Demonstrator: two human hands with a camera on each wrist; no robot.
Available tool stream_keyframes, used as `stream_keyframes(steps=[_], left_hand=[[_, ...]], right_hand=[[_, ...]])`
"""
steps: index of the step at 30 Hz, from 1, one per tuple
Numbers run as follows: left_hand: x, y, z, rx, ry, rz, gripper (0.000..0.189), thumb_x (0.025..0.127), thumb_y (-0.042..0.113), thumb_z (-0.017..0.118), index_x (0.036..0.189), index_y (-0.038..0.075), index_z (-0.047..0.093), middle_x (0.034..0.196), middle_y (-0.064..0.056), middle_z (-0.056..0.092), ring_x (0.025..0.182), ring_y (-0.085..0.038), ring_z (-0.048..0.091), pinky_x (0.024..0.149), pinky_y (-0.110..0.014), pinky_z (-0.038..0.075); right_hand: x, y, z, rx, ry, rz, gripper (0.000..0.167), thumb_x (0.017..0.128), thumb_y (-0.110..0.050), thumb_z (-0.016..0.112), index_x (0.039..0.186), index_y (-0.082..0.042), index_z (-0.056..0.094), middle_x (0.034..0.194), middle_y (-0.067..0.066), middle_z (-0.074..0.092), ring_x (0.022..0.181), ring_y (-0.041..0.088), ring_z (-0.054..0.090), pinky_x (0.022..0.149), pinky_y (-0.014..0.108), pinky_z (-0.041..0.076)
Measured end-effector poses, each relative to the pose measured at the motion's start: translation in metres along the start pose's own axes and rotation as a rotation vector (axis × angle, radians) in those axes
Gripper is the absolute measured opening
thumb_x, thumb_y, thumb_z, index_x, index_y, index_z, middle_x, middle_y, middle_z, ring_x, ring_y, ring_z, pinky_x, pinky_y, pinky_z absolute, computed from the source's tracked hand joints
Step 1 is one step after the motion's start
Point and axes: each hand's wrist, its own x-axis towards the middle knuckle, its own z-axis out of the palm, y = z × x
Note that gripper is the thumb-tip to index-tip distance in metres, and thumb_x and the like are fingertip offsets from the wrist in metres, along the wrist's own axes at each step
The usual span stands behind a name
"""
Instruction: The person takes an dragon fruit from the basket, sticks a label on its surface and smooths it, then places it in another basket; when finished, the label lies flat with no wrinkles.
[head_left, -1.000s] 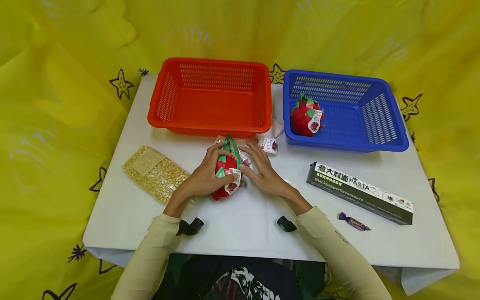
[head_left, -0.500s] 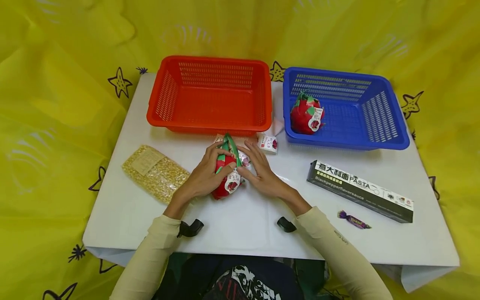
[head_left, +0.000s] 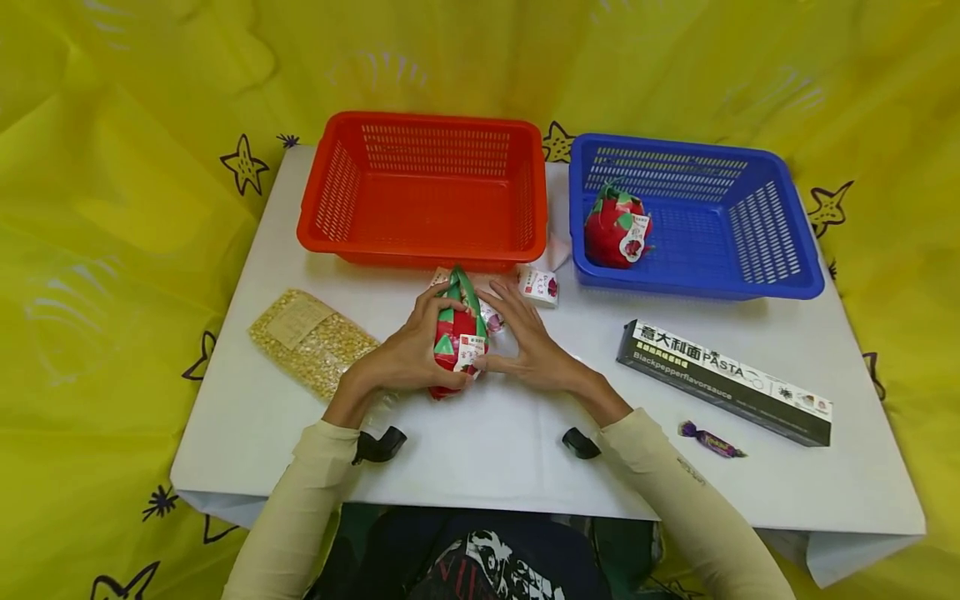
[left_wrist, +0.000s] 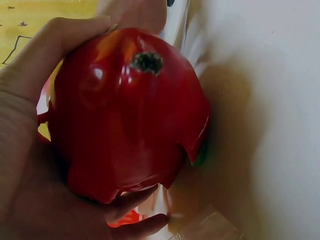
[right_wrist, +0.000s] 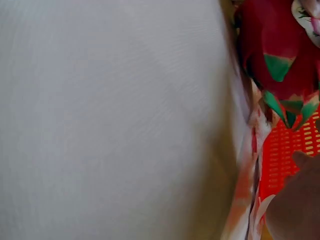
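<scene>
A red dragon fruit [head_left: 456, 323] with green leaf tips and a white label is between the hands in the head view, in front of the orange-red basket [head_left: 420, 257]. My left hand [head_left: 408, 354] grips it from the left, fingers along its far side and thumb low near the label. In the left wrist view, the rounded end of the dragon fruit [left_wrist: 125, 120] shows a dark scar, with the palm and fingers around it. My right hand [head_left: 534, 354] is spread at its right side, thumb at the label. The fruit [right_wrist: 280, 55] fills the top right corner of the right wrist view.
Another dragon fruit [head_left: 611, 237] sits in the blue basket [head_left: 697, 287]. A bag of yellow kernels [head_left: 307, 342] lies left. A pasta box [head_left: 723, 383] and purple wrapped candy [head_left: 711, 439] lie right. A small white packet [head_left: 538, 286] and partly hidden packaging are beyond the hands.
The dragon fruit has turned a little in the hands, bringing its square label into fuller view. The left thumb has moved up, then down to below the label. The right thumb has shifted slightly lower.
</scene>
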Motion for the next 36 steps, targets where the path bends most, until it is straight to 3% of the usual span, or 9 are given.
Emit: stream_keyframes(steps=[8,11,15,18,21,24,28,33,36], left_hand=[[-0.001,0.002,0.000,0.028,0.003,-0.005,0.106,0.074,0.037,0.094,0.154,0.012,0.030,0.175,-0.001,0.003,0.137,-0.034,0.047,0.108,-0.049,0.050],[0.000,0.002,-0.001,0.028,-0.004,0.006,0.108,0.073,0.039,0.094,0.154,0.011,0.029,0.175,-0.002,0.003,0.139,-0.034,0.046,0.109,-0.048,0.050],[-0.001,0.001,-0.004,-0.029,-0.046,0.009,0.107,0.076,0.035,0.092,0.156,0.011,0.025,0.175,-0.001,-0.003,0.153,-0.034,0.027,0.118,-0.053,0.042],[0.000,0.002,-0.004,-0.080,-0.054,-0.008,0.097,0.083,0.036,0.088,0.154,0.013,0.027,0.174,-0.001,-0.004,0.157,-0.034,0.017,0.120,-0.057,0.036],[0.001,0.005,0.002,-0.087,0.017,-0.046,0.081,0.088,0.042,0.083,0.148,0.015,0.035,0.171,-0.007,0.011,0.145,-0.034,0.040,0.111,-0.054,0.048],[0.001,0.007,0.010,-0.079,0.125,-0.087,0.071,0.088,0.045,0.082,0.141,0.016,0.043,0.161,-0.014,0.028,0.120,-0.033,0.058,0.094,-0.047,0.057],[0.000,0.008,0.014,-0.079,0.199,-0.109,0.063,0.090,0.040,0.078,0.139,0.017,0.045,0.155,-0.014,0.034,0.118,-0.034,0.059,0.092,-0.050,0.057],[0.001,0.005,0.019,-0.069,0.223,-0.072,0.055,0.096,0.039,0.070,0.139,0.015,0.045,0.162,-0.015,0.030,0.127,-0.038,0.056,0.101,-0.058,0.053],[0.002,0.004,0.022,-0.046,0.242,-0.060,0.049,0.101,0.040,0.062,0.139,0.016,0.046,0.165,-0.015,0.027,0.135,-0.042,0.052,0.107,-0.063,0.048]], right_hand=[[0.002,0.003,0.003,-0.031,0.005,-0.024,0.099,0.093,-0.040,0.082,0.170,-0.024,0.022,0.179,0.006,0.009,0.166,0.028,-0.006,0.130,0.062,-0.004],[0.003,0.002,0.004,-0.006,0.000,-0.026,0.102,0.092,-0.051,0.080,0.171,-0.024,0.021,0.179,0.007,0.009,0.165,0.028,-0.006,0.130,0.062,-0.004],[0.005,-0.001,0.008,0.012,-0.006,-0.035,0.109,0.089,-0.064,0.076,0.171,-0.022,0.019,0.179,0.008,0.008,0.165,0.029,-0.006,0.130,0.062,-0.004],[0.005,-0.002,0.011,0.024,-0.007,-0.015,0.109,0.090,-0.055,0.081,0.171,-0.022,0.016,0.179,0.006,0.010,0.165,0.027,-0.007,0.130,0.060,-0.003],[0.004,-0.005,0.014,0.035,-0.010,0.023,0.112,0.088,-0.044,0.086,0.171,-0.024,0.014,0.178,0.001,0.013,0.165,0.025,-0.006,0.130,0.060,-0.004],[0.005,-0.008,0.016,0.037,-0.014,0.055,0.114,0.087,-0.044,0.087,0.171,-0.029,0.013,0.178,-0.003,0.015,0.165,0.021,-0.007,0.130,0.060,-0.005],[0.007,-0.010,0.016,0.066,-0.034,0.094,0.111,0.087,-0.050,0.085,0.171,-0.037,0.013,0.178,-0.002,0.012,0.165,0.019,-0.008,0.129,0.063,-0.003],[0.002,-0.008,0.007,0.202,-0.081,0.137,0.095,0.097,-0.047,0.076,0.169,-0.046,0.015,0.179,0.004,0.003,0.165,0.021,-0.005,0.124,0.074,0.010],[0.001,-0.007,0.002,0.255,-0.098,0.145,0.083,0.102,-0.049,0.068,0.167,-0.049,0.017,0.179,0.001,0.002,0.165,0.018,-0.003,0.124,0.075,0.012]])
